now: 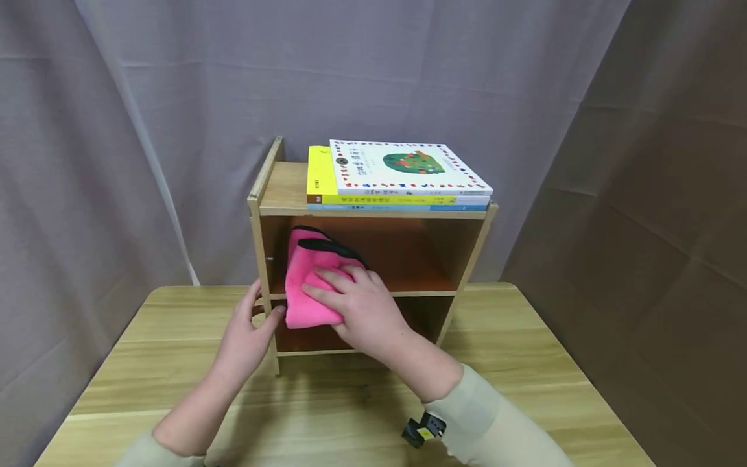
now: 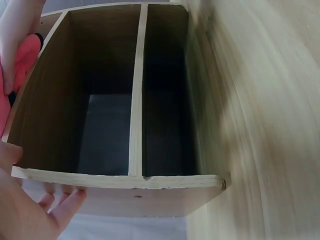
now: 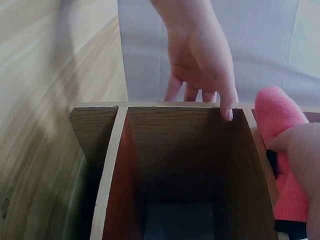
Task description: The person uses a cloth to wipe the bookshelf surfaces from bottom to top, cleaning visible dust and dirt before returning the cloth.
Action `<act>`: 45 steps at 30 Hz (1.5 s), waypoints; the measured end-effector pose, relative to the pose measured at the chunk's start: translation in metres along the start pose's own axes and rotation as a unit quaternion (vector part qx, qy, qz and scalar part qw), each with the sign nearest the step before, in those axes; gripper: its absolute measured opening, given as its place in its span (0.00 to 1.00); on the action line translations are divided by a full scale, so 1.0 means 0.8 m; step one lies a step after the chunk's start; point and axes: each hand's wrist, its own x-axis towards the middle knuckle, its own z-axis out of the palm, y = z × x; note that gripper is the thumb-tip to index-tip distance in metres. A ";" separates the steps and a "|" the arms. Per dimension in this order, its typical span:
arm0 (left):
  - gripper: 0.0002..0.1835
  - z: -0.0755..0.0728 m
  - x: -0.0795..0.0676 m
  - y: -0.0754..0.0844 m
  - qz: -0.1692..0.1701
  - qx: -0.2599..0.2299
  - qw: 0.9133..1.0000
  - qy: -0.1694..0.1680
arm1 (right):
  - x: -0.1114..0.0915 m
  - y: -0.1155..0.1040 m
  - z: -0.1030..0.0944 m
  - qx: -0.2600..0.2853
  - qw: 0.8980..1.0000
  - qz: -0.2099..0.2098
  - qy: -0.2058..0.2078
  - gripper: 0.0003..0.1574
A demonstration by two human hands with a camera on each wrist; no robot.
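A small wooden shelf unit (image 1: pixel 423 294) stands on the table. My left hand (image 1: pixel 248 334) grips its left side panel, the thumb at the front edge and the fingers round the outer face, as the right wrist view also shows. My right hand (image 1: pixel 373 314) holds a folded pink cloth (image 1: pixel 300 295) with black edging, fingers spread on its near face. In the head view the cloth covers the left part of the upper opening and overlaps the board below. The left wrist view shows only part of this pink cloth (image 2: pixel 27 55). My right thumb is mostly hidden.
On top of the unit lies a stack of books, a white picture book (image 1: pixel 408 167) uppermost above a yellow book (image 1: pixel 321 172) and a blue one. Grey curtains (image 1: pixel 373 78) hang behind. The wooden table (image 1: pixel 502 363) reaches out on both sides. A black device (image 1: pixel 425 430) sits at my right wrist.
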 end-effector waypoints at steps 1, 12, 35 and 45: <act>0.31 0.000 0.000 -0.001 -0.002 0.002 1.000 0.002 | -0.002 0.001 0.001 0.004 1.000 0.000 0.007 0.39; 0.30 -0.003 0.000 -0.006 0.001 0.033 0.999 -0.002 | -0.030 0.018 0.005 0.023 0.998 0.004 0.066 0.39; 0.30 -0.007 0.000 -0.001 -0.005 0.034 0.999 -0.023 | -0.066 0.055 -0.022 0.103 0.980 0.010 0.170 0.38; 0.32 -0.007 -0.001 -0.001 -0.017 0.029 0.999 -0.032 | -0.093 0.065 -0.031 0.108 0.968 0.000 0.226 0.34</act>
